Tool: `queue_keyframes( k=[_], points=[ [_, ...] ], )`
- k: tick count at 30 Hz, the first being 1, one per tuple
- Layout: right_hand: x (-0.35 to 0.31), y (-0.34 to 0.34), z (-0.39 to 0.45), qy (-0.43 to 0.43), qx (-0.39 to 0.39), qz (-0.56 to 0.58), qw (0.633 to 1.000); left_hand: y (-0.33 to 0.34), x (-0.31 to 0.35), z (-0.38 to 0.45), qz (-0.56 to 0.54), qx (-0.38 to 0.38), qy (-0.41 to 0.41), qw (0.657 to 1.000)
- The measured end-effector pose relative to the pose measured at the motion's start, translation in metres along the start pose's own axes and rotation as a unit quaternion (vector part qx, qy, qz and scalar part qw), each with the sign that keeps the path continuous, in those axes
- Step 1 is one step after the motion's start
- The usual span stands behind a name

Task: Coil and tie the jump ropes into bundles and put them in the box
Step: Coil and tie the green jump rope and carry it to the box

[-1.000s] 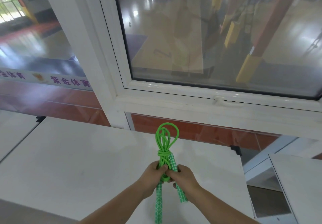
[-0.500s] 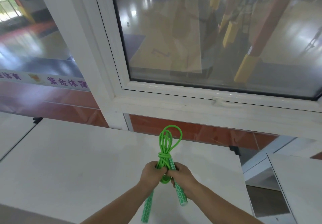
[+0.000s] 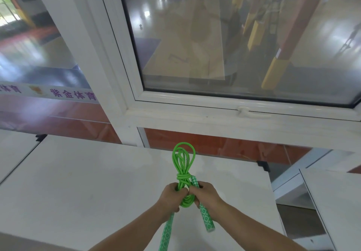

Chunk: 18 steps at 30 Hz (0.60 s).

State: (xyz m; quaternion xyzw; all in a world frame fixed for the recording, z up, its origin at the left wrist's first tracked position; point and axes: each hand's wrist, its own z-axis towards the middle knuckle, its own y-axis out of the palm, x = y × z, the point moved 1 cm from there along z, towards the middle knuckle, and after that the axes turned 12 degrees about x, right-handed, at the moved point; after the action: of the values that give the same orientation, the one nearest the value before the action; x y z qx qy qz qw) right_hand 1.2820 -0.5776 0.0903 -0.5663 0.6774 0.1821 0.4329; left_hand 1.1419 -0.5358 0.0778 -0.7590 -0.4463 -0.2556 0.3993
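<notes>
Two hands hold a bright green jump rope (image 3: 183,169) above a white surface (image 3: 82,182), below a window. The left hand (image 3: 170,197) and right hand (image 3: 205,193) each have fingers curled around the knotted coil; two patterned green handles hang below them.

— What sort of place is this?
— A sports hall, from an upper room. Through the white-framed window (image 3: 195,114) there's a glossy court floor (image 3: 185,41) below, with yellow-padded pillars (image 3: 273,72).
— Anything else?
— Left of the window, a banner (image 3: 50,94) reads 紫金体育; below the window stand white tables (image 3: 88,182).
</notes>
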Motion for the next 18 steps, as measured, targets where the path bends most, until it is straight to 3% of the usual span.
queue_keyframes(
  k=[5, 9, 13, 16, 18],
  points=[
    [0.009, 0.015, -0.003, 0.05, 0.022, 0.074, 0.996, 0.006, -0.005, 0.002, 0.052, 0.082, -0.026, 0.995],
    [0.009, 0.006, 0.004, 0.078, -0.006, 0.073, 0.994, 0.01, -0.005, 0.002, 0.061, 0.039, -0.045, 0.996],
    [0.001, -0.003, 0.008, 0.032, -0.014, -0.034, 0.999, 0.014, -0.003, 0.001, 0.101, 0.017, -0.014, 0.995],
    [-0.003, -0.003, 0.01, -0.055, 0.031, -0.144, 0.987, 0.017, 0.001, -0.005, 0.074, 0.013, -0.013, 0.997],
    [-0.003, -0.008, 0.01, -0.1, 0.064, -0.211, 0.97, 0.012, 0.009, -0.007, 0.097, 0.028, 0.043, 0.994]
  ],
)
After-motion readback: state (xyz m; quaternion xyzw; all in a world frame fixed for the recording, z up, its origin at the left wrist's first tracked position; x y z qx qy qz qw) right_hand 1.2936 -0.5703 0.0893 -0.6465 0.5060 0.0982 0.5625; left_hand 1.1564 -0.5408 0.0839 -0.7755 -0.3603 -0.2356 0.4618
